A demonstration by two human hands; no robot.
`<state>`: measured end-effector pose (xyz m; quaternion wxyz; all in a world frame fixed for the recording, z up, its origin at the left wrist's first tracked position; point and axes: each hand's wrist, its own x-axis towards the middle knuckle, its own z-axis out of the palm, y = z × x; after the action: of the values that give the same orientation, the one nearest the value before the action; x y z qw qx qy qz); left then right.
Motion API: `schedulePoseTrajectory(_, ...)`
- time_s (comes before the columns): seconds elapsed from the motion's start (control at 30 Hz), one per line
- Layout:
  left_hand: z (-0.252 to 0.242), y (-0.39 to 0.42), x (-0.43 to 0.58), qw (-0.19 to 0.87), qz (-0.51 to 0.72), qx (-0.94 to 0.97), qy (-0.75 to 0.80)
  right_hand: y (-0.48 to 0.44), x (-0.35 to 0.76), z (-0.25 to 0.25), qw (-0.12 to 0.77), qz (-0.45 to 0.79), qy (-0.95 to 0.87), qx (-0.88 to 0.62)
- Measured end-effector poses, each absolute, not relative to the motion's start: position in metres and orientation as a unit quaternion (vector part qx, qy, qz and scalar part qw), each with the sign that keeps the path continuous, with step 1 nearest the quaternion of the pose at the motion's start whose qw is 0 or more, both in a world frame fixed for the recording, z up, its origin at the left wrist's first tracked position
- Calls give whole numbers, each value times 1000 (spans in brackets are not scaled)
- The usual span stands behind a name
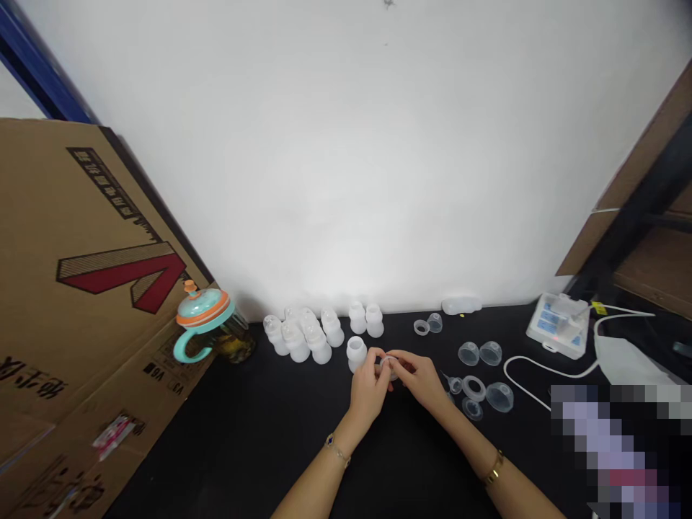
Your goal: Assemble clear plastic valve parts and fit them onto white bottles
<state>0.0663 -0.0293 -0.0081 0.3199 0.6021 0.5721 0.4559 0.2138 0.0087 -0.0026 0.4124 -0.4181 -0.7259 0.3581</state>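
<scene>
One clear ring [390, 366] (tilted edge-on) between left hand [369, 386] and right hand [419, 378]

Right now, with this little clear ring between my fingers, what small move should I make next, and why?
I'd probably try the clear ring on the white bottle beside your left hand. Your left hand and right hand both hold the ring, and that bottle stands nearest. I can't tell from here whether it fits.

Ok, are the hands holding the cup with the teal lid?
No, the left hand and right hand hold a small clear round part; the teal-lidded cup stands away to the left.
</scene>
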Motion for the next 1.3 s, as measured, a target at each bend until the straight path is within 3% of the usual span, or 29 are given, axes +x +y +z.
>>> schedulePoseTrajectory(0.2,-8,-32,69,335,488,583,556,9,216,-1,437,433,-670,-416)
schedulePoseTrajectory(0.5,-10,-29,71,400,497,561,527,5,216,5,436,304,-744,-404)
schedulePoseTrajectory(0.77,-4,-31,69,397,531,538,520,7,216,-3,423,317,-740,-415)
schedulePoseTrajectory(1.3,-5,-29,69,411,533,536,509,5,216,-8,413,205,-791,-402)
